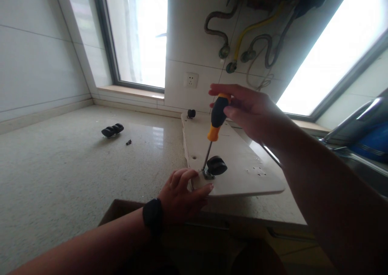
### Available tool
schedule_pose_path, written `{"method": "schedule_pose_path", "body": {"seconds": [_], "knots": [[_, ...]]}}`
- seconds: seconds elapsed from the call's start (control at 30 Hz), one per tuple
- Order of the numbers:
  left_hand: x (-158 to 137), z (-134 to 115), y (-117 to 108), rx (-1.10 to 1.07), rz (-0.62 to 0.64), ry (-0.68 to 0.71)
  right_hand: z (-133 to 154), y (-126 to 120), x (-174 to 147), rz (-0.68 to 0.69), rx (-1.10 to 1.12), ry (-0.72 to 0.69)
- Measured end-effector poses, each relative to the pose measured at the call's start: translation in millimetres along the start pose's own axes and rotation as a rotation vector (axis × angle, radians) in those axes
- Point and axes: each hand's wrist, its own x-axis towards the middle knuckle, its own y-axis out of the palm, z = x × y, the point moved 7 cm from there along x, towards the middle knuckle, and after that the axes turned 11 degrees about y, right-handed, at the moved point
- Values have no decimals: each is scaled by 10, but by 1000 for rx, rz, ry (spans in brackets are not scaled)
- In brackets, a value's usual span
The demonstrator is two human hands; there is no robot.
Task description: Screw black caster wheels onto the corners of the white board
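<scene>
My right hand [250, 109] is closed around the black and yellow handle of a screwdriver [218, 115]. The screwdriver leans slightly, its shaft running down to the metal plate of a black caster wheel [217, 165]. That caster sits on the near left corner of a white board [236, 145] lying on the countertop. My left hand [182, 194] grips this corner, thumb and fingers on either side of the caster's plate. At the board's far end stands another black caster [191, 113]. The screw under the screwdriver's tip is too small to make out.
On the speckled countertop [75, 166], to the left, lie loose black casters [112, 130] and a small pile of screws [129, 142]. A wall socket [191, 80] and hoses [242, 36] are behind. A sink with a faucet [351, 117] is at the right.
</scene>
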Motion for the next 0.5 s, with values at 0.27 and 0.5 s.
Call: {"method": "schedule_pose_path", "body": {"seconds": [0.27,0.5], "knots": [[-4,0,1,-8,-6,25,47,-81,-32,-205,-272,-48],[-9,-2,19,3,1,12,16,-43,-25,48,-19,6]]}}
